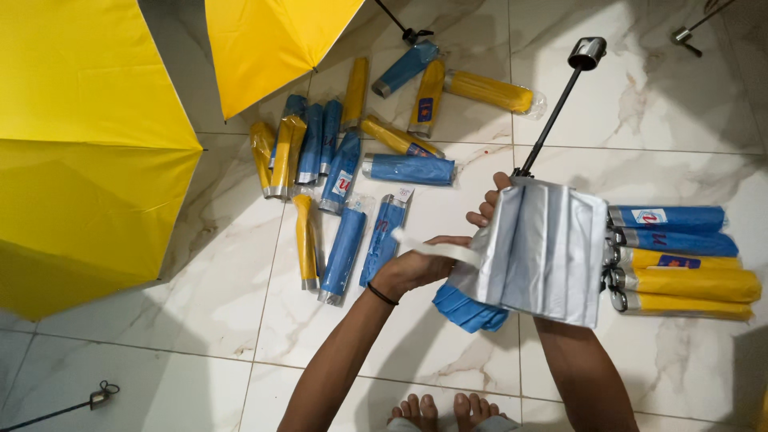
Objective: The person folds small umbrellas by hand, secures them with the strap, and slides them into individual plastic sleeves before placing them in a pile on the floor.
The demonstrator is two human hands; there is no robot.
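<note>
A half-folded umbrella point(548, 250), silver inside and blue outside, hangs in front of me, its black shaft and handle point(586, 53) pointing away. My right hand point(490, 206) grips the gathered canopy from behind; only the fingertips show at its upper left edge. My left hand point(410, 268), with a black band on the wrist, pinches the umbrella's white closing strap point(438, 249) and pulls it out to the left. A blue fold of fabric point(468, 310) sticks out below the canopy.
Several folded blue and yellow umbrellas in sleeves point(344, 172) lie scattered on the white marble floor point(216, 296). A neat row of them point(684, 262) lies at right. Open yellow umbrellas point(80, 152) fill the left and top point(268, 40). My bare feet point(444, 412) show below.
</note>
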